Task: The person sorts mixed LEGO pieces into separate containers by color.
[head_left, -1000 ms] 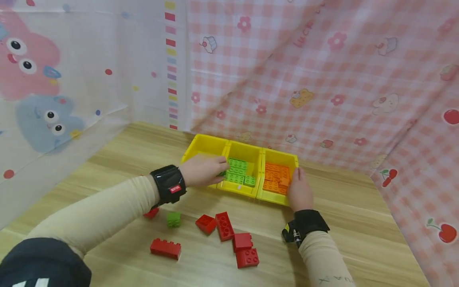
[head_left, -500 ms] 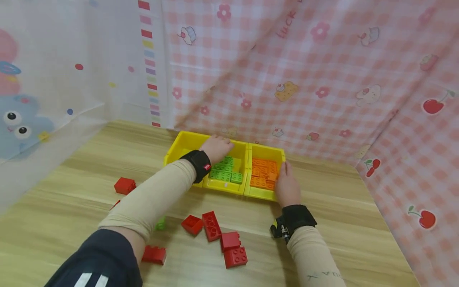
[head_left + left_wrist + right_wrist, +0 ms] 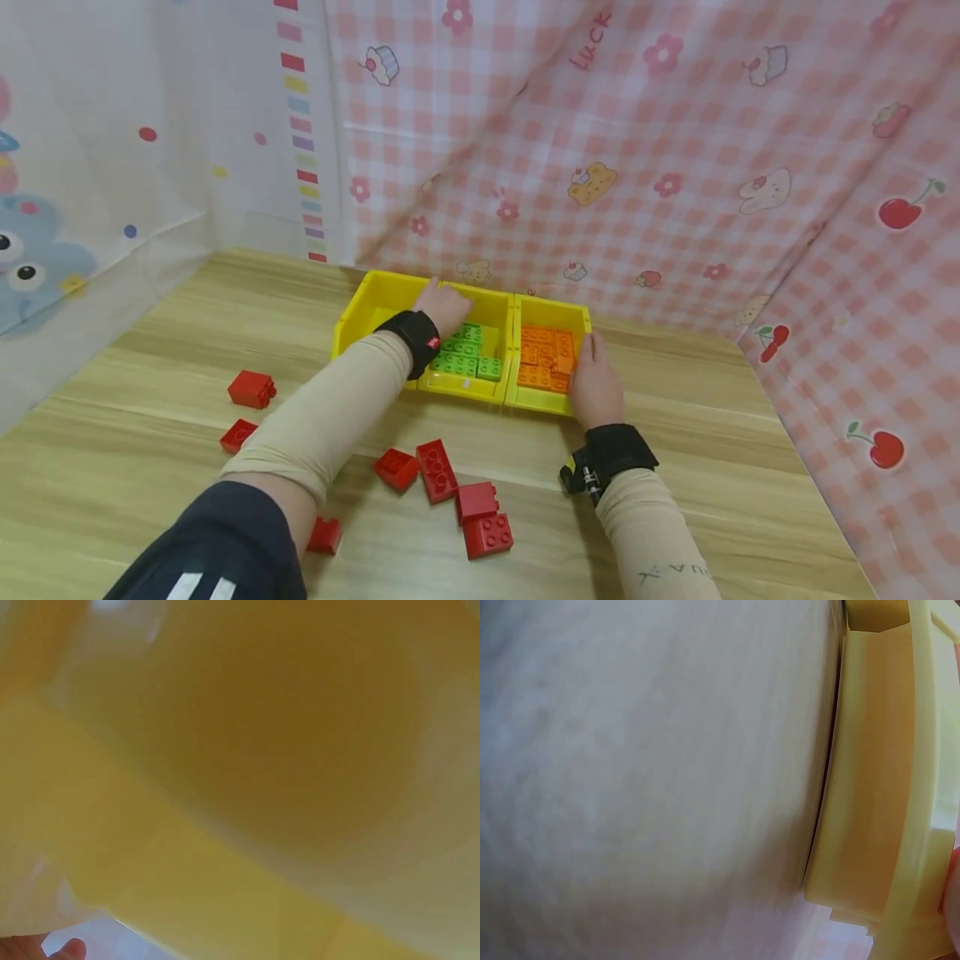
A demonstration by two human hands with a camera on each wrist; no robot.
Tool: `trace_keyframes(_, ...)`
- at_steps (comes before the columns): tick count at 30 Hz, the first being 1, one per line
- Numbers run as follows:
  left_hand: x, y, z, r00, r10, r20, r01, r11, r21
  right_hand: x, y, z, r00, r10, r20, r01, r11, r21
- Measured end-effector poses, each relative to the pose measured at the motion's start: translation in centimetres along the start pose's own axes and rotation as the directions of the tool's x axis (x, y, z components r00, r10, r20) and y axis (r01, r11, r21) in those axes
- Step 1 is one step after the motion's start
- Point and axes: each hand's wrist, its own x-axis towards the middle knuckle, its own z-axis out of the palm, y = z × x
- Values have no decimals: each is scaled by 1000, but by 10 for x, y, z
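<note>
A yellow bin row with three compartments point(image 3: 465, 390) stands at the back of the wooden table. Green bricks point(image 3: 456, 364) lie in the middle compartment, orange bricks point(image 3: 542, 357) in the right one. My left hand point(image 3: 444, 307) reaches over the back of the middle compartment beside the left divider. Its fingertips are mostly hidden in the head view, and I cannot tell what they hold; in the left wrist view yellow plastic fills the picture, with fingertips point(image 3: 71, 949) at the lower left corner. My right hand point(image 3: 597, 387) grips the bin row's right side wall.
Red bricks lie on the table in front: a chain of several point(image 3: 437, 472) in the middle, two point(image 3: 252, 389) left of the left forearm, and one point(image 3: 324, 536) partly behind that arm. Patterned cloth walls point(image 3: 480, 150) stand close behind the bins and at both sides.
My left hand has moved from the middle compartment's front left to its back, and the forearm now covers the loose green brick. My right hand stays at the bin. The head view has shifted right.
</note>
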Motion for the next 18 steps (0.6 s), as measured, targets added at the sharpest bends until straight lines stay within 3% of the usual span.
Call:
trace_keyframes(7, -1, -4, 4, 999, -5, -45, 5, 1000, -1, -1, -2, 0, 1000, -11, -8, 11, 1000, 1)
trace_keyframes(11, -6, -6, 3, 996, 24, -90, -27, 999, -39, -1, -1, -1, 1000, -6, -12, 6, 1000, 6)
trace_keyframes(14, -20, -12, 1, 985, 74, -154, -82, 996, -41, -1, -1, 0, 1000, -8, -13, 8, 1000, 14)
trace_keyframes(18, -50, -20, -2, 954, 158, -255, -164, 986, -3, 0, 2, 2, 1000, -12, -9, 12, 1000, 22)
